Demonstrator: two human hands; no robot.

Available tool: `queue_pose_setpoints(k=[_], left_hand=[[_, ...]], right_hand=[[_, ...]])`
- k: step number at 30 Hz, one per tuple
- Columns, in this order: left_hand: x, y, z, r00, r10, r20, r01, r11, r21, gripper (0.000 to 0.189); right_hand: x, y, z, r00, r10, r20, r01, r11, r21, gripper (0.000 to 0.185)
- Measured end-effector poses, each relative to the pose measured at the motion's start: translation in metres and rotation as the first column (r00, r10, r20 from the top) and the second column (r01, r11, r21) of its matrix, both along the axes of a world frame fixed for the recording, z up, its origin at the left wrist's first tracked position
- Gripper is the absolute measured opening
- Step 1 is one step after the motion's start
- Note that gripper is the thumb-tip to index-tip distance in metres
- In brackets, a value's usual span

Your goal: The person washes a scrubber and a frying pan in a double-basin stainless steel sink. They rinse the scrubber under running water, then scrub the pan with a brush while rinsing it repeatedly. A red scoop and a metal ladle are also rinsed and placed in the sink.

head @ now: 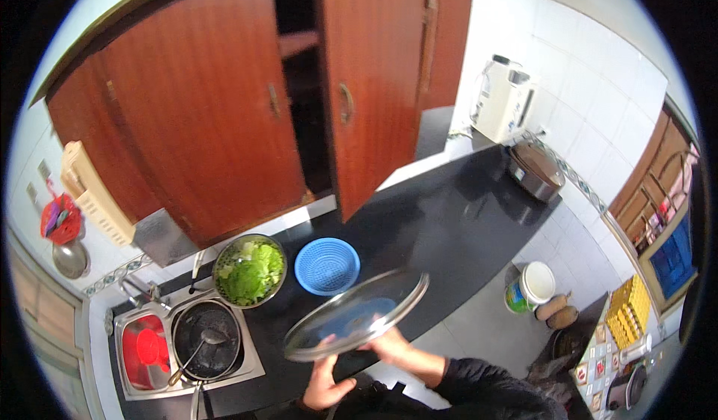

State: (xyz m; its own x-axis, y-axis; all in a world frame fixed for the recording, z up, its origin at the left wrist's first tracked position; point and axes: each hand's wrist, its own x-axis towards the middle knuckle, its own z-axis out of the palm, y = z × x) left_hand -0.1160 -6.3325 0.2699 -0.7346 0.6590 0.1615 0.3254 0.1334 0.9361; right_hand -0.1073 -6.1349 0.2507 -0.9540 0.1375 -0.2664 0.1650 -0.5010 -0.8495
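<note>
A round glass pot lid (359,313) with a shiny metal rim is tilted above the dark countertop. My right hand (390,344) grips its near rim. My left hand (328,381) has its fingers at the lower left rim, the thumb spread away from them; the fingertips are partly behind the glass. A bluish patch shows in the glass, and I cannot tell whether it is a reflection. Just beyond the lid stands a blue plastic colander (327,266). To its left, a metal bowl (285,268) holds green lettuce leaves (252,271).
A wok (188,358) with a ladle (212,337) rests in the right basin of the steel sink (252,358). The left basin holds a red dipper (148,346). Above the counter, one cabinet door (376,83) hangs ajar. A lidded electric pan (535,173) occupies the far right end.
</note>
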Motion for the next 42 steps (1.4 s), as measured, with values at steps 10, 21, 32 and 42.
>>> queue_pose_setpoints(k=[10, 21, 32, 42], left_hand=[[-0.131, 0.083, 0.047, 0.749, 0.543, -0.379, -0.561, 0.824, 0.073, 0.075], [-0.315, 0.246, 0.086, 0.430, 0.882, -0.192, -0.819, 0.470, 0.328, 0.107], [-0.387, 0.253, 0.080, 0.203, 0.876, -0.438, -0.891, 0.351, 0.289, 0.084], [-0.396, 0.282, 0.072, 0.076, 0.840, -0.537, -0.920, 0.267, 0.287, 0.078]], right_hand=[[-0.019, 0.316, -0.006, 0.874, -0.465, 0.138, 0.399, 0.851, 0.340, 0.034], [-0.158, 0.633, -0.071, 0.784, -0.608, 0.125, 0.371, 0.621, 0.691, 0.033], [-0.309, 0.753, -0.137, 0.815, -0.568, -0.115, 0.399, 0.406, 0.822, 0.033], [-0.344, 0.772, -0.115, 0.904, -0.427, 0.007, 0.254, 0.552, 0.794, 0.038]])
